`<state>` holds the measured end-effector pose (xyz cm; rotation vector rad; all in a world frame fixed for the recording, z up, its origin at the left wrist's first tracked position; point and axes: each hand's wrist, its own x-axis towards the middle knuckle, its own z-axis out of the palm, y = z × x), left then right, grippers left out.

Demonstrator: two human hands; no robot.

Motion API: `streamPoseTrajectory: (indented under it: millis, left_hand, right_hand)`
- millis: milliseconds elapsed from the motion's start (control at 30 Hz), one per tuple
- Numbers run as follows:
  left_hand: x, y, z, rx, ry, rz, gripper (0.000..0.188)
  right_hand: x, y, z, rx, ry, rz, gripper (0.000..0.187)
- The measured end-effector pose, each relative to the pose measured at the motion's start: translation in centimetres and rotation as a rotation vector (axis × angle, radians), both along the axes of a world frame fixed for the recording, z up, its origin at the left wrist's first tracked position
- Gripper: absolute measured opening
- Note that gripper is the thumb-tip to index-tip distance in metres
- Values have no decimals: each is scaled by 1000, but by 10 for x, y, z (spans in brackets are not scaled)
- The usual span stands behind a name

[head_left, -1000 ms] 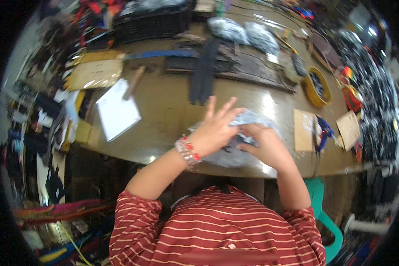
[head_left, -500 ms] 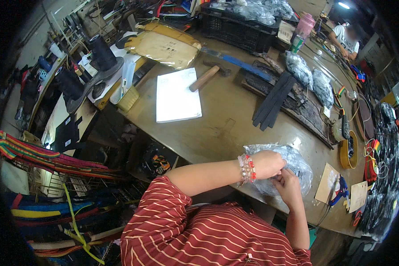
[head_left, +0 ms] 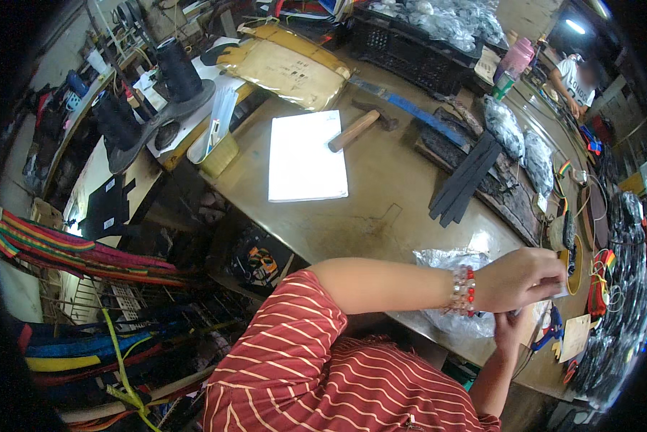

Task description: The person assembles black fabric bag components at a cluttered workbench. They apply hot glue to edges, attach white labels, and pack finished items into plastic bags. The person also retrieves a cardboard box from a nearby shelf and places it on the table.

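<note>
My left hand [head_left: 518,282], with beaded bracelets [head_left: 464,291] at its wrist, reaches across to the table's right side. Its fingers are curled together, and what they pinch, if anything, is hidden. Just below it, my right hand [head_left: 509,330] is raised with its fingers drawn in, largely covered by the left. Some small dark thing shows between the two, too little to name. Under my left wrist and forearm lies a see-through plastic bag [head_left: 446,322], crumpled near the table's front edge. The oval yellow tray [head_left: 572,277] is just beyond my left fingertips.
A hammer [head_left: 354,131] rests partly on a white paper pad [head_left: 308,158]. Black strips [head_left: 467,176] lie across a dark board. On the right are blue-handled cutters [head_left: 550,330] and bagged goods [head_left: 622,317]. A black crate [head_left: 410,54] stands at the back; another person [head_left: 575,83] sits far right.
My left hand has moved right, off the plastic bag toward the yellow tray. The right hand has shifted slightly right and down, also leaving the bag. The whole view has shifted a little.
</note>
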<state>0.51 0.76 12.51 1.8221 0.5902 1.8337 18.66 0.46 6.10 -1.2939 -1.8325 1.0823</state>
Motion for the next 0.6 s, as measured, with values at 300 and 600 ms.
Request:
streamPoseTrajectory:
  millis: [300,600]
  left_hand:
    - [-65,35,75,-37,-826,-482,17]
    - [-221,49,45,0,-1256,-266,14]
  right_hand:
    - [0,4,-9,197,-627,229,13]
    - [19,4,19,64,-664,292,23]
